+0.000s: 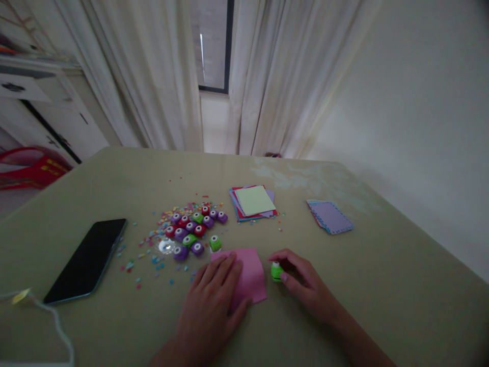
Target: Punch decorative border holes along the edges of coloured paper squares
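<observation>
White cable (57, 323) is curving over the near left corner of the table (126, 334), with a yellow tag (21, 296) clinging to it. Beyond it a red bag (36, 168) is sitting off the table's left side, and a dark phone (87, 261) is lying face up at a slant. Paper bits (155, 260) are spreading around a cluster of purple, red and green punches (189, 229), a clear disc (167, 246) lying at its near left side. One green punch (215, 242) is standing just right of the cluster, close behind the pink sheet (248, 272). Farther back, a stack of paper squares (254, 201) is resting with a pale green one on top; well to its right, patterned-edge cards (332, 218) are lying in a pile, lilac uppermost.

At the front, the left hand (214, 298) is pressing palm down over the left part of the pink sheet, its fingers extending flat and gripping nothing. Just right of the sheet, apart from it, the right hand (301, 283) is pinching a lime punch (276, 272), the thumb touching its side and the fingers curling over its top.
</observation>
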`<state>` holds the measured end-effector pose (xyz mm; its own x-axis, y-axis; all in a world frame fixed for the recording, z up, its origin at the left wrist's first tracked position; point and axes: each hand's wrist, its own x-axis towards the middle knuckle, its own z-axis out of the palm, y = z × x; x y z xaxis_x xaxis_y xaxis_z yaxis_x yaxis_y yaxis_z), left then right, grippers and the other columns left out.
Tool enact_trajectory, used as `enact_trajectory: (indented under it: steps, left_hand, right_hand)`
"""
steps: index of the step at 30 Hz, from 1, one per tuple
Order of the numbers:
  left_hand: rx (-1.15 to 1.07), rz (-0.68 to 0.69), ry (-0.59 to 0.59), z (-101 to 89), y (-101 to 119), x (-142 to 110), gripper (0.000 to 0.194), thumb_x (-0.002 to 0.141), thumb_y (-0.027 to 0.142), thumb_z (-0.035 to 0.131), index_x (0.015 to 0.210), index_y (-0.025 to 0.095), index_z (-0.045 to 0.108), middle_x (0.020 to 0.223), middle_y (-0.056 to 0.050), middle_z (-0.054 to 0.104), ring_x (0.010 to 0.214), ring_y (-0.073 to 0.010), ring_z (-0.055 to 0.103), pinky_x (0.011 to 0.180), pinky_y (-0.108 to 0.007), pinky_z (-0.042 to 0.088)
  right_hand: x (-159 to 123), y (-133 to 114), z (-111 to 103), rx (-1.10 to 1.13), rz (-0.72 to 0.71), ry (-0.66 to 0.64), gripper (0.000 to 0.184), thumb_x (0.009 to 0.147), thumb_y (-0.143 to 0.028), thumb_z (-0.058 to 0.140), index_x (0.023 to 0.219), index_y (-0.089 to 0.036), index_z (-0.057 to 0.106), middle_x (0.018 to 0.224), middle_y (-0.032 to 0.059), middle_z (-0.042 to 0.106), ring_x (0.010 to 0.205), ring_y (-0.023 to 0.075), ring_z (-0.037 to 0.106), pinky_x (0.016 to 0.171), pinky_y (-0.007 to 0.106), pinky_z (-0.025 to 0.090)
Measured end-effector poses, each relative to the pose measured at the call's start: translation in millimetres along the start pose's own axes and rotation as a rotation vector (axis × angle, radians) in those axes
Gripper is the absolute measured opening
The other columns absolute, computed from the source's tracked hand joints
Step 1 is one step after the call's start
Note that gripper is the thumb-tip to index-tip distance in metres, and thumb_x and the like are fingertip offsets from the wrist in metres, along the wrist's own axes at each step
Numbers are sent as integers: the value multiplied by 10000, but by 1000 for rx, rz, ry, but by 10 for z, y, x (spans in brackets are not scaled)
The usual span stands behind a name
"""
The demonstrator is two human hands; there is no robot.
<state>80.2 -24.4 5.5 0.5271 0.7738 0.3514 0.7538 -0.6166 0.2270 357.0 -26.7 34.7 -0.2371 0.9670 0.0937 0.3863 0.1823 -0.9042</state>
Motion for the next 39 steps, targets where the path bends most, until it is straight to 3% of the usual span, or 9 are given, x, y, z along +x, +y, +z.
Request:
enact_trajectory:
  steps: [3, 7, 12, 16, 20, 23, 31, 35, 39]
  left_hand:
    - [20, 63, 49, -30, 22, 32, 567, 994, 408, 702, 1494, 160, 602, 1537, -136, 658, 1390, -348, 605, 1144, -516, 482]
    - [-68, 152, 155, -79, 89, 93, 361, 1075, 312, 606, 1404, 172, 652, 1399, -109, 748, 1277, -291, 686, 1151, -464, 482]
    - [-341, 168, 192, -153, 169, 102, 318, 1125, 275, 527, 1416, 202, 633, 1175, -89, 807, 1024, -233, 755, 921, -360, 602]
    - [-597, 19, 177, -164, 202, 52, 357, 1117, 360, 580, 1461, 268, 617, 1159, -78, 798, 1021, -215, 761, 876, -308, 634]
    - [-815, -98, 128, -161, 202, 45, 329, 1064, 445, 678, 1366, 319, 711, 1096, -41, 824, 921, -199, 796, 791, -272, 657]
    - [-948, -233, 79, -163, 186, 64, 293, 979, 462, 789, 1241, 333, 790, 1027, -7, 847, 862, -203, 813, 768, -275, 662]
    - [-1475, -523, -167, -151, 173, 123, 299, 868, 406, 881, 1104, 229, 832, 1080, -71, 854, 927, -249, 820, 849, -351, 668]
    - [-1518, -659, -256, -200, 180, 169, 332, 819, 423, 932, 1023, 183, 829, 997, -91, 855, 888, -253, 821, 826, -330, 658]
    - [-1588, -648, -272, -211, 188, 174, 343, 820, 405, 947, 1057, 191, 820, 1021, -87, 851, 892, -235, 813, 861, -323, 650]
  right_hand:
    - [-26, -20, 97, 147, 47, -17, 265, 998, -378, 663, 1217, -230, 689, 1083, 82, 700, 989, 242, 673, 887, 345, 554]
    - [-56, -64, 255, 251, 46, -99, 264, 998, -427, 710, 1167, -225, 695, 1040, 75, 683, 958, 226, 661, 869, 338, 561]
    - [-62, -110, 347, 411, 37, -147, 284, 971, -444, 776, 1142, -228, 709, 1020, 61, 695, 930, 199, 674, 850, 316, 570]
    - [-55, -148, 340, 500, 21, -175, 447, 827, -357, 939, 1204, -233, 735, 1125, 73, 747, 987, 200, 716, 923, 327, 586]
    - [-48, -138, 340, 546, 90, -126, 453, 765, -333, 994, 1142, -216, 773, 979, 35, 777, 842, 159, 726, 827, 279, 593]
    - [-40, -134, 348, 545, 137, -108, 454, 760, -346, 997, 1138, -208, 786, 950, 35, 791, 839, 167, 734, 832, 291, 594]
    - [-34, -134, 363, 622, 230, -87, 452, 735, -389, 1009, 1083, -190, 800, 898, 21, 781, 775, 130, 701, 746, 243, 552]
    - [-23, -125, 399, 724, 364, -106, 443, 731, -427, 1003, 1011, -164, 783, 813, 6, 757, 645, 100, 655, 622, 213, 522]
    - [-14, -144, 452, 801, 417, -88, 456, 711, -441, 1010, 955, -159, 747, 766, -8, 739, 559, 77, 610, 527, 184, 475]
